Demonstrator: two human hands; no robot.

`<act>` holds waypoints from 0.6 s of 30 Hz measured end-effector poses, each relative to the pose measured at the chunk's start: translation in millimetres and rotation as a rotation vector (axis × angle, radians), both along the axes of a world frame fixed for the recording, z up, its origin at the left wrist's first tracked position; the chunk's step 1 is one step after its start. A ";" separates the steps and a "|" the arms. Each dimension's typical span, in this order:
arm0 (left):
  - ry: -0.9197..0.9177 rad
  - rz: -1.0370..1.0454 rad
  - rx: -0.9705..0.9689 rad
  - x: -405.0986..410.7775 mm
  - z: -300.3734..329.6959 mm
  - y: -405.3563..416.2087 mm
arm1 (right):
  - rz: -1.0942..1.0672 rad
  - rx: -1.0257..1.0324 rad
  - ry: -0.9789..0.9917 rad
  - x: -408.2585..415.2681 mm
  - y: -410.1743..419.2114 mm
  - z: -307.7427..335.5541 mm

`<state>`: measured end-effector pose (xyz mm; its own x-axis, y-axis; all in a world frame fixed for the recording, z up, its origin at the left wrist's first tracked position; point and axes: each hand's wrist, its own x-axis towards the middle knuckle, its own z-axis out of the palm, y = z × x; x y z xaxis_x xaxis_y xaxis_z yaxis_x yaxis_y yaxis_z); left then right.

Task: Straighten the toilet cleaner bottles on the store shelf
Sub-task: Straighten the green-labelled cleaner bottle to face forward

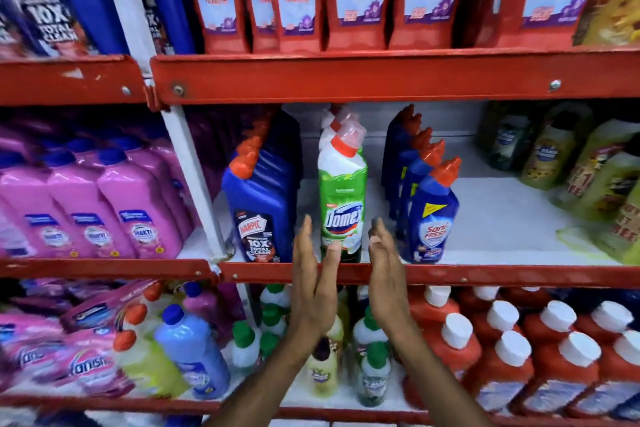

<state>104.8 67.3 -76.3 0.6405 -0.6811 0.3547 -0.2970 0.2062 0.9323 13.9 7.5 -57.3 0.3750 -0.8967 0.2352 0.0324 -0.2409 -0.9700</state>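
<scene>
Domex bottle (342, 198) stands upright at the middle shelf's (485, 274) front edge, between the left hand (313, 270) and right hand (386, 267), both flat, fingers spread, holding nothing.

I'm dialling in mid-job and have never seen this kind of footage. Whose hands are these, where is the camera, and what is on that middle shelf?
There is no machine. One camera sits on a person's head, looking forward and down at a red store shelf. The left hand and right hand are bare, open and flat, one either side of the green Domex bottle; whether they touch it is unclear. Nothing is held. On that shelf a blue Harpic bottle stands to its left and a row of blue Sani Fresh bottles to its right.
</scene>
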 end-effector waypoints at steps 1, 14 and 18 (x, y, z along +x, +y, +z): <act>0.037 -0.040 0.029 5.6 0.2 -4.3 | -0.006 0.004 0.030 5.5 -3.6 -1.1; 0.126 -0.217 0.040 16.5 9.2 -5.2 | 0.090 -0.022 -0.023 15.0 -13.7 -6.1; 0.090 -0.222 0.051 12.7 9.6 -5.5 | 0.081 -0.008 -0.002 12.8 -16.9 -6.2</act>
